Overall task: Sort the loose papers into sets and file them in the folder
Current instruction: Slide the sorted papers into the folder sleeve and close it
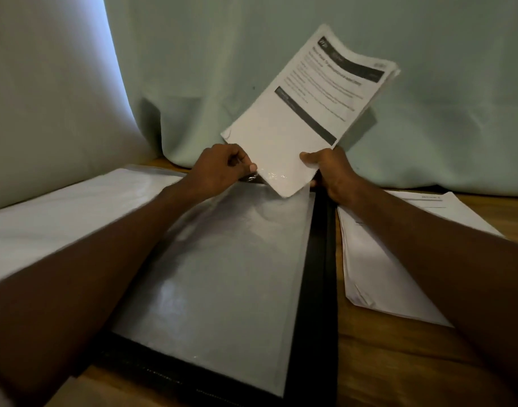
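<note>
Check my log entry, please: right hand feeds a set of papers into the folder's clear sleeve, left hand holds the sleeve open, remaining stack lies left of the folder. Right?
Not quite. The head view shows the remaining stack right of the folder, not left. The rest stands.

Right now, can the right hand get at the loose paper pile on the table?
Probably yes, but not freely: the right hand is gripping the paper set going into the clear sleeve. The paper pile lies uncovered beneath that forearm, nothing blocking.
</note>
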Available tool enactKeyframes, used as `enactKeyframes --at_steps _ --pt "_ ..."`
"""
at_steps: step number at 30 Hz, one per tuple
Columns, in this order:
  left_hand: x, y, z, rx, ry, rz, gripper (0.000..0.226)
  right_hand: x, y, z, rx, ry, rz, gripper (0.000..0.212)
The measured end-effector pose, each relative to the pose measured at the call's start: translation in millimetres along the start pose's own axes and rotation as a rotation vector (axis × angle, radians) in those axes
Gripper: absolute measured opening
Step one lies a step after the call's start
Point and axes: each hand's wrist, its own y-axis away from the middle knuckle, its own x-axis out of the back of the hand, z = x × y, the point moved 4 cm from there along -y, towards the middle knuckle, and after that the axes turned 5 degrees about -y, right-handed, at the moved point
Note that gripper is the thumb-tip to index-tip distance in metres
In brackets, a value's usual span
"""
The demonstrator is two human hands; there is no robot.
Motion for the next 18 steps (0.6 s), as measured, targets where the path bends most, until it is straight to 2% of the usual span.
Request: enactKeyframes --at_steps 3,5,11,18 --pt "10.6 -2.4 -13.0 0.022 -0.182 -0.151 0.017 4.0 -0.3 -5.7 0.064 0.203 -0.032 0.042" --pt "20.3 -3.3 -24.2 0.031 -0.286 -0.183 0.015 6.6 -0.1 -11.0 0.093 0.257 -0.067 0.044" --pt "29.2 3.1 -46.0 0.141 -0.288 -0.255 0.019 6.3 1.7 -8.9 -0.057 0.236 -0.198 0.04" --pt "39.3 1.7 -47.1 0.194 -0.218 -0.141 0.014 -1.1 4.8 -13.4 -0.102 0.315 -0.31 0.04"
